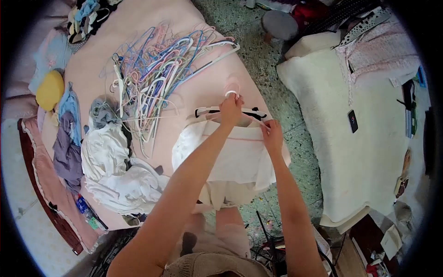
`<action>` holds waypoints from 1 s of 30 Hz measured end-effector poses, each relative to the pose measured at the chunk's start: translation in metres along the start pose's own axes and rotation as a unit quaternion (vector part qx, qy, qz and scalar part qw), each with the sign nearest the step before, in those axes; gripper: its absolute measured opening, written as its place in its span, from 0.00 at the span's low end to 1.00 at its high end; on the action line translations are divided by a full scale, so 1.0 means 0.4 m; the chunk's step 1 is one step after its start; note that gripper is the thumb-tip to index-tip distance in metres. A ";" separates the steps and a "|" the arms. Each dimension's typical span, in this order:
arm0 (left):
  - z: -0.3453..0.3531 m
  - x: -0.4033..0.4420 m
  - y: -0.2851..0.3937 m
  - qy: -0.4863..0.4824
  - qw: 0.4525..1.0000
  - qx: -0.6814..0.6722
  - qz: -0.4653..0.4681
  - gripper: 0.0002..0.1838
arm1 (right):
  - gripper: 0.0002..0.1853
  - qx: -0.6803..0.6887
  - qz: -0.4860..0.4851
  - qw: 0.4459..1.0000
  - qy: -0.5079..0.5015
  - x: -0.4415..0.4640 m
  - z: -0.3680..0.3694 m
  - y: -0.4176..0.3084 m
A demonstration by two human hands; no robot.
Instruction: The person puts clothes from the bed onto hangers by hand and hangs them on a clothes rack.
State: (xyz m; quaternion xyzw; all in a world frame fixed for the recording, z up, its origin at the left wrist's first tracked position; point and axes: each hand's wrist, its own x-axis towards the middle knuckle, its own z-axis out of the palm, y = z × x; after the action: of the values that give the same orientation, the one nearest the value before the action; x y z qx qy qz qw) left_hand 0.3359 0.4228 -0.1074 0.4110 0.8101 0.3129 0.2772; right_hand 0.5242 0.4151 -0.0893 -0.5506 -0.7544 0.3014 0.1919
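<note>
A white garment (237, 157), perhaps a skirt, lies spread over the near right edge of the pink bed, its lower part hanging over the side. Along its top opening runs a white hanger (206, 110) with black parts. My left hand (230, 110) is closed around the middle of the hanger, just below its white hook. At the garment's top right corner, my right hand (272, 135) pinches the waistband near the hanger's right end. The fingertips of both hands are partly hidden.
A tangled pile of hangers (161, 69) lies beyond on the bed (184, 14). Crumpled white clothes (115, 161), a purple cloth (69, 147) and a yellow item (50, 90) are at left. Across the speckled floor (258, 51), a phone (352, 121) rests on a cream-covered surface (341, 171).
</note>
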 end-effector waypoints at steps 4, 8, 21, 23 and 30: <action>-0.094 -0.038 0.104 0.014 0.968 -0.251 0.011 0.11 | 0.06 0.027 -0.027 0.999 0.019 -0.043 -0.058 -0.046; -0.206 -0.108 0.172 -0.020 0.974 -0.224 0.017 0.15 | 0.06 0.039 -0.031 0.998 0.042 -0.104 -0.125 -0.111; -0.536 -0.535 0.396 -0.010 0.951 -0.293 0.101 0.17 | 0.08 0.087 -0.080 0.989 0.085 -0.400 -0.389 -0.351; -0.594 -0.591 0.460 -0.003 0.937 -0.302 0.177 0.17 | 0.09 0.065 -0.101 0.990 0.080 -0.445 -0.462 -0.389; -0.657 -0.689 0.631 0.043 0.889 -0.316 0.328 0.15 | 0.11 0.029 -0.097 0.990 0.101 -0.549 -0.672 -0.486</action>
State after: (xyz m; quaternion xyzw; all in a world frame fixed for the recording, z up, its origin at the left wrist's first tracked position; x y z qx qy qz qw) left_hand 0.4147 0.2358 0.3017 0.5306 0.4986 0.6426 0.2385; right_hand 0.6226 0.2314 0.2496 -0.4967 -0.7719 0.2461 0.3113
